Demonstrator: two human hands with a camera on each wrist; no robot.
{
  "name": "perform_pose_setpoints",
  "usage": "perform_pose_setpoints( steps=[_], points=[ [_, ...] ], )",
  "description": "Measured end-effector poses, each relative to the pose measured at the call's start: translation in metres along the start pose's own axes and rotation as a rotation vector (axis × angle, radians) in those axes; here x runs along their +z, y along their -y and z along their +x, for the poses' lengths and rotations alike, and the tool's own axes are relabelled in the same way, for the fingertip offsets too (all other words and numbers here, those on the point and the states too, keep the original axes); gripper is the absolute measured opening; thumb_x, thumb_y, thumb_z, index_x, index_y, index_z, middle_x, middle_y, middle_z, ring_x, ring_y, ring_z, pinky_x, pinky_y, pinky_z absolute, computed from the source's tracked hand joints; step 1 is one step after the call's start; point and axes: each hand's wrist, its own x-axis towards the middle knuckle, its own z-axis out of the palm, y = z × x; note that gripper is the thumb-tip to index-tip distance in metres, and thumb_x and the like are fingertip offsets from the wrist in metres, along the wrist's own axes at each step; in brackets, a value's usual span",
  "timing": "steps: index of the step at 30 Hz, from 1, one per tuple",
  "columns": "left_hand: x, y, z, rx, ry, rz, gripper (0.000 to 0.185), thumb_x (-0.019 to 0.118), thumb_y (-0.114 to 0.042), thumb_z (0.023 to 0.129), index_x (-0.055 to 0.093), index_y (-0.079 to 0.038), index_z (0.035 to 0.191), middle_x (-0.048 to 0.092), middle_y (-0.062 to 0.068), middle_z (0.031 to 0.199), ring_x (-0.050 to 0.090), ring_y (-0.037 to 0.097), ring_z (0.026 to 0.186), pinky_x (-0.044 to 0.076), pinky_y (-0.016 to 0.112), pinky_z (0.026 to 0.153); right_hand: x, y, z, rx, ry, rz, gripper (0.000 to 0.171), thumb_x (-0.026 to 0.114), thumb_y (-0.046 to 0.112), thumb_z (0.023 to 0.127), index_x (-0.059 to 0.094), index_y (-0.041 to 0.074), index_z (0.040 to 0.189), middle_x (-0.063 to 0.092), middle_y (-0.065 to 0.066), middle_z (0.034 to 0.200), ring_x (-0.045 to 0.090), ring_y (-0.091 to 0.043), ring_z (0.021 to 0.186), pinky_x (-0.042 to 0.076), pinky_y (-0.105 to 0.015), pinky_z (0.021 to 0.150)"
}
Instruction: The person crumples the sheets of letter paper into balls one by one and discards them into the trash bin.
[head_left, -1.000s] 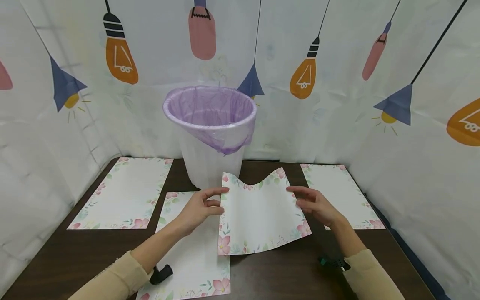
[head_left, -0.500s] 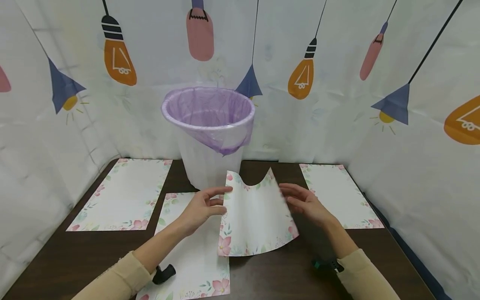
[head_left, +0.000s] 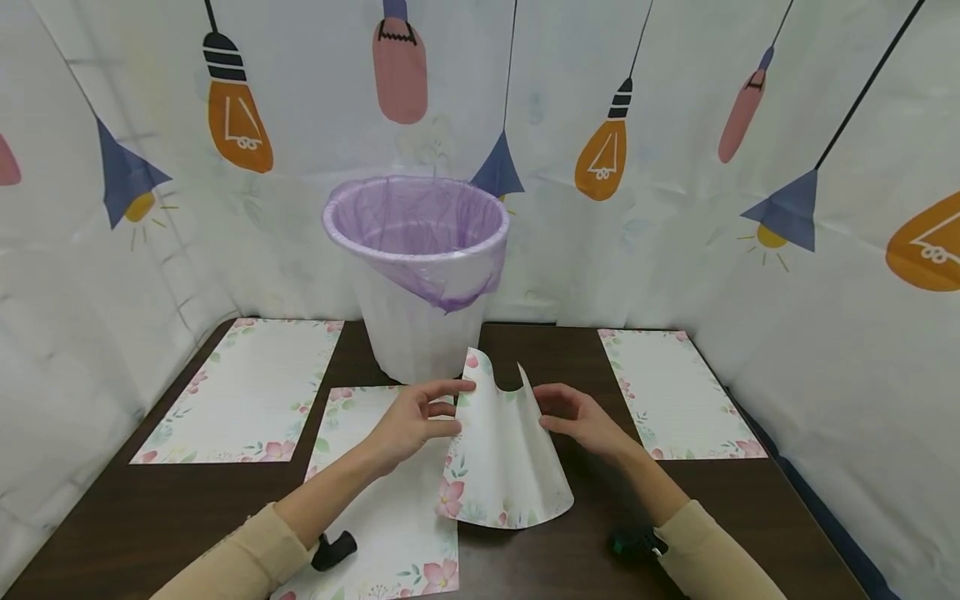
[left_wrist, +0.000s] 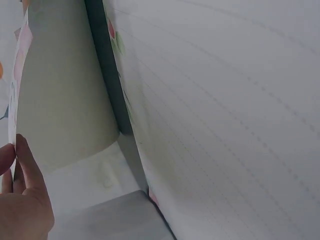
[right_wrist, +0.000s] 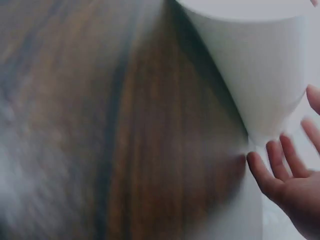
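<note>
A floral-bordered sheet (head_left: 502,467) stands bowed into a tall arch on the dark table (head_left: 150,508), in front of the bin. My left hand (head_left: 448,408) pinches its left edge between thumb and fingers; the left wrist view shows those fingers (left_wrist: 22,200) against the curled sheet (left_wrist: 65,100). My right hand (head_left: 553,410) presses the sheet's right edge inward with fairly straight fingers. In the right wrist view these fingers (right_wrist: 280,170) are spread against the pale curved sheet (right_wrist: 255,60) above the wood table (right_wrist: 125,125).
A white bin (head_left: 420,333) with a purple liner (head_left: 416,221) stands behind the sheet. Three more floral sheets lie flat: one at the left (head_left: 240,392), one under my left forearm (head_left: 382,517), also seen close (left_wrist: 225,125), and one at the right (head_left: 678,392). Patterned curtains enclose the table.
My right hand has moved left toward the left hand, pushing the sheet's right edge inward. The sheet has gone from a shallow dip to a narrow, tall arch.
</note>
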Motion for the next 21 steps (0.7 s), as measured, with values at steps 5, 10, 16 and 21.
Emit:
perform_pose_setpoints(
  steps=[5,10,16,21],
  points=[
    [0.002,0.003,0.002,0.014,0.008,-0.007,0.053,0.071,0.007,0.089,0.06,-0.002,0.14,0.054,0.015,0.146,0.065,0.029,0.108,0.058,0.032,0.085,0.008,-0.001,0.003,0.1,0.034,0.01,0.073,0.073,0.02,0.098,0.032,0.004,0.157,0.04,-0.021,0.154,0.044,-0.041,0.137,0.044,-0.055,0.107],
    [0.005,0.005,0.005,0.008,-0.001,-0.029,0.052,0.07,0.009,0.09,0.061,-0.003,0.14,0.055,0.013,0.145,0.066,0.03,0.109,0.058,0.033,0.085,0.013,0.0,0.006,0.141,0.092,0.077,0.081,0.073,0.022,0.098,0.025,0.005,0.16,0.036,-0.022,0.158,0.04,-0.041,0.141,0.042,-0.055,0.109],
    [0.011,0.004,0.008,0.05,-0.034,-0.07,0.051,0.069,0.009,0.09,0.061,-0.003,0.139,0.059,0.015,0.138,0.067,0.028,0.104,0.058,0.032,0.084,0.014,-0.001,0.008,0.142,0.117,0.195,0.086,0.072,0.026,0.099,0.016,0.011,0.164,0.04,-0.023,0.155,0.049,-0.037,0.135,0.043,-0.053,0.108],
    [0.014,0.001,0.011,0.106,-0.069,-0.095,0.049,0.069,0.011,0.089,0.062,0.001,0.136,0.061,0.016,0.133,0.067,0.02,0.097,0.058,0.029,0.082,0.018,-0.003,0.009,0.113,0.144,0.362,0.091,0.07,0.025,0.1,0.006,0.019,0.165,0.045,-0.027,0.148,0.057,-0.035,0.122,0.05,-0.051,0.1]
  ],
)
